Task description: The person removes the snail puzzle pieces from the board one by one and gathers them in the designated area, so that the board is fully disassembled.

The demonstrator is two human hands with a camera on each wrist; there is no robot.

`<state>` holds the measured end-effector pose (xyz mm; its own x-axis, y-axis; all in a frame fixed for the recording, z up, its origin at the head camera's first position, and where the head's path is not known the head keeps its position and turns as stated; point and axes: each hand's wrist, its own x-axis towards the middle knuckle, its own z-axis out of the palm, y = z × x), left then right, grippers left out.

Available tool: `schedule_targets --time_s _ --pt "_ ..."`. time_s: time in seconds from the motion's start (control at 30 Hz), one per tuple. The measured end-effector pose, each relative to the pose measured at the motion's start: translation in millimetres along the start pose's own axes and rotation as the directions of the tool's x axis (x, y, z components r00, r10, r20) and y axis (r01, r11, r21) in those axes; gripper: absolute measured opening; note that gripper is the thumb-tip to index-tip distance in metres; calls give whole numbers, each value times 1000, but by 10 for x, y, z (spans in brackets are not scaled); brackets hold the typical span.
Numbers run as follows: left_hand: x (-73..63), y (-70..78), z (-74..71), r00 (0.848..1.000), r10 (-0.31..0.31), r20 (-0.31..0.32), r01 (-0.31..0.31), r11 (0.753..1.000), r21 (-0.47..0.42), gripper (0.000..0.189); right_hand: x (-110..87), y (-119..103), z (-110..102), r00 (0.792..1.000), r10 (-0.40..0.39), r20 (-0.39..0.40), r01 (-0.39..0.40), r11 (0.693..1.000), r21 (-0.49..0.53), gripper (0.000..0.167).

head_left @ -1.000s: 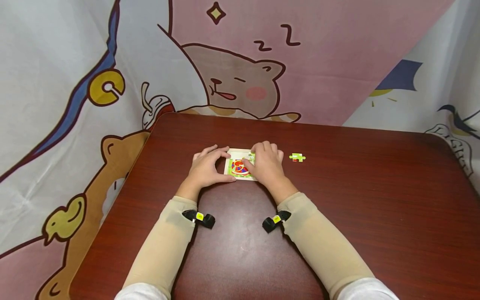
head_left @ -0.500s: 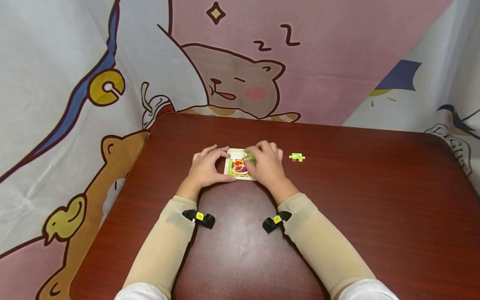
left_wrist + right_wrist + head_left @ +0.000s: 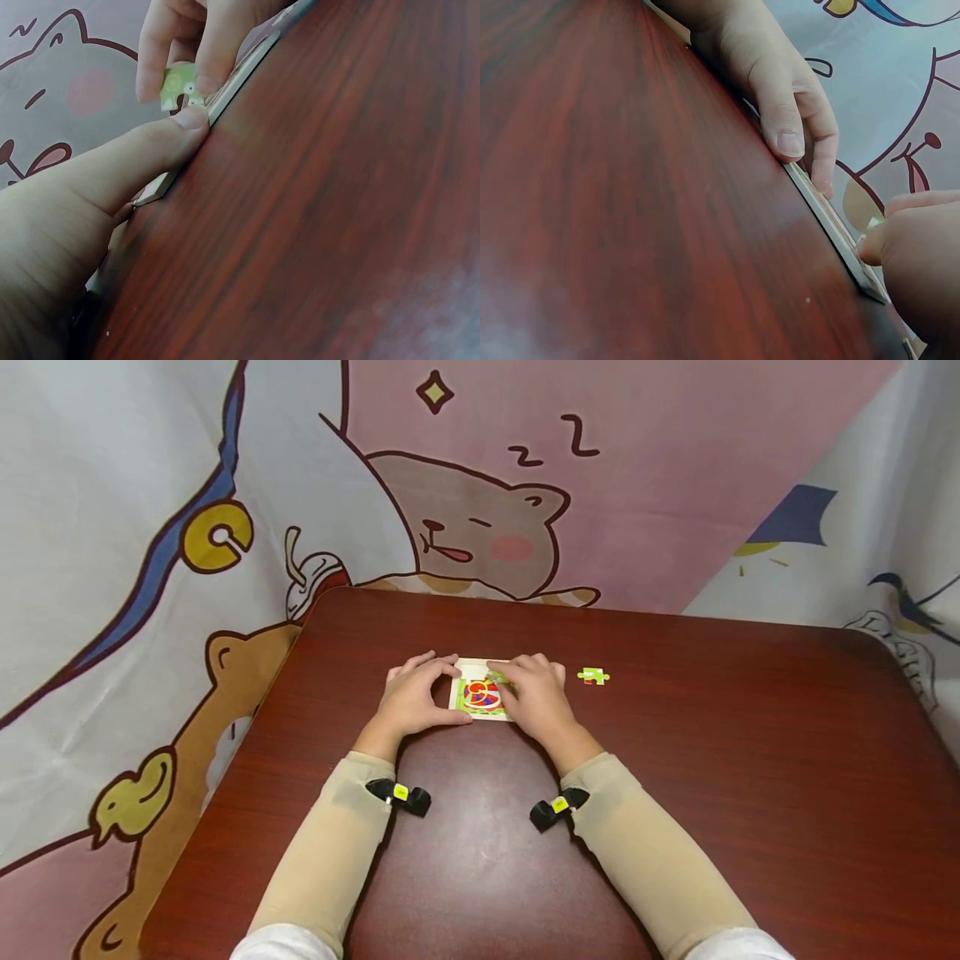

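A small puzzle board [image 3: 472, 669] with a pale frame and a red, blue and green picture lies on the table. My left hand [image 3: 411, 697] holds its left side, the thumb at the near edge and the fingers at the far edge. Over the board's right half, my right hand [image 3: 542, 695] pinches a green puzzle piece [image 3: 175, 81] between thumb and fingers. In the left wrist view that piece is tilted up at the board; whether it touches the board I cannot tell. The right hand covers the board's right side.
One loose green, white and red puzzle piece [image 3: 593, 676] lies on the table right of my right hand. The dark red wooden table [image 3: 750, 760] runs back to a cartoon-printed cloth [image 3: 637, 485].
My right hand has shifted its grip, and the green piece it pinches has tilted over the board. My left hand stays on the board. The head view has shifted slightly.
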<state>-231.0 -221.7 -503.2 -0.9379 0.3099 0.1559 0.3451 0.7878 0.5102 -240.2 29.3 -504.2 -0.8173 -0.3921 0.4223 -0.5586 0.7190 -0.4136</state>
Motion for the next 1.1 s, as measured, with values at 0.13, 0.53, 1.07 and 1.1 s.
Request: schedule_targets --time_s 0.13,0.53,1.07,1.1 --pt "9 -12 -4 1000 3 4 -3 1000 10 79 -53 11 -14 997 -38 -70 44 995 93 41" --pt "22 -18 10 1000 -8 10 7 1000 21 81 -279 232 -231 986 -28 -165 56 985 165 43" --pt "14 -36 13 1000 -11 3 11 1000 12 82 -580 989 -736 956 138 -259 -92 979 182 38" --pt "12 -41 16 1000 -12 2 11 1000 13 82 -600 1021 -768 956 151 -252 -109 979 175 38"
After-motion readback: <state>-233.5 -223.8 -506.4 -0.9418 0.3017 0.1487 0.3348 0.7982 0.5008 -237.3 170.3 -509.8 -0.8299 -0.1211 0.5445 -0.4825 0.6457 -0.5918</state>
